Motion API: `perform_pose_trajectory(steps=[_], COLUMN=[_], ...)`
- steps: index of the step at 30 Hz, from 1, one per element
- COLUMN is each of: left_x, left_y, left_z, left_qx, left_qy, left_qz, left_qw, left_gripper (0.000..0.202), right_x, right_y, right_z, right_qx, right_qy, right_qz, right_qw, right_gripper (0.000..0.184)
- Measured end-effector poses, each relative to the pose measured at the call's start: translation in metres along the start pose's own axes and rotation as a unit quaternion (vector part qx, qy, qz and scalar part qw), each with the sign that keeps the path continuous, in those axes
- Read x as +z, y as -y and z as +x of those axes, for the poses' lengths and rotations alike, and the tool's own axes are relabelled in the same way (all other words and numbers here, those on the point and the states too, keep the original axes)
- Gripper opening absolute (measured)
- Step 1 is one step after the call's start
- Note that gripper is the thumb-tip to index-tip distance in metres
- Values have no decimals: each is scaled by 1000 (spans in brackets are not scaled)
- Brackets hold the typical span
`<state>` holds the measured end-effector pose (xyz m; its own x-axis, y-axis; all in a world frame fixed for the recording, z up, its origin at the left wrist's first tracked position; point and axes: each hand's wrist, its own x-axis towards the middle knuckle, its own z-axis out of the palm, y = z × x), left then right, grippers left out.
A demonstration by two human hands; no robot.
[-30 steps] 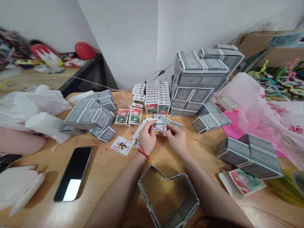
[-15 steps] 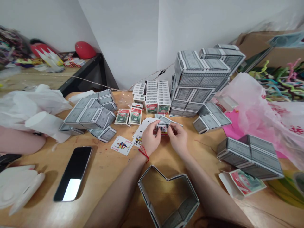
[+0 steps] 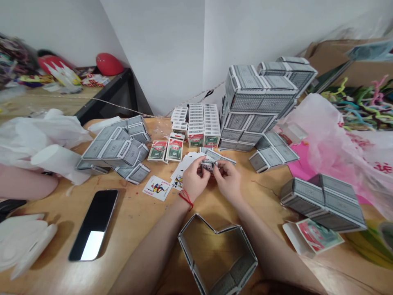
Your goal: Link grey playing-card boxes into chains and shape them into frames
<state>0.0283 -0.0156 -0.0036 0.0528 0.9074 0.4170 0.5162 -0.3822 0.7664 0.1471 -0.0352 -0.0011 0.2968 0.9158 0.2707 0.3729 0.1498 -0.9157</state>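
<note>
My left hand [image 3: 195,179] and my right hand [image 3: 227,179] meet near the middle of the table, fingers closed on a small playing card [image 3: 209,164] that looks bent or folded; its exact shape is partly hidden by my fingers. Just left of my left hand lie fanned white cards [image 3: 184,164], with a face card [image 3: 177,182] and a joker card [image 3: 157,188] in front. Flat grey patterned cards [image 3: 219,156] rest behind my fingers. Between my forearms stands an open heart-shaped frame [image 3: 196,277] made of grey-backed cards.
Red-green card boxes [image 3: 175,147] and upright rows of packs [image 3: 211,127] stand behind. A tall stack of folded-card blocks [image 3: 251,110] rises at right, more blocks [image 3: 107,145] at left. A phone [image 3: 95,225] lies left; plastic bags [image 3: 331,135] lie right.
The held card has tilted between my fingers, and my right thumb and fingers have shifted slightly left over it. The things on the table stay in place.
</note>
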Motion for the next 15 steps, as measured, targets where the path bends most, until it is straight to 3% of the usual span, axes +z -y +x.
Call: perform_pose_trajectory(steps=[9, 15], left_x=[0, -3], left_y=[2, 5], left_z=[0, 0], left_qx=[-11, -50], left_qy=[-9, -4], left_qz=[-13, -86], left_qw=[1000, 995], left_gripper=[41, 38], right_x=[0, 0], right_y=[-3, -4], right_z=[2, 3], right_qx=[23, 19], right_qy=[7, 8], right_qz=[42, 50], right_qw=[999, 999], right_gripper=[18, 19])
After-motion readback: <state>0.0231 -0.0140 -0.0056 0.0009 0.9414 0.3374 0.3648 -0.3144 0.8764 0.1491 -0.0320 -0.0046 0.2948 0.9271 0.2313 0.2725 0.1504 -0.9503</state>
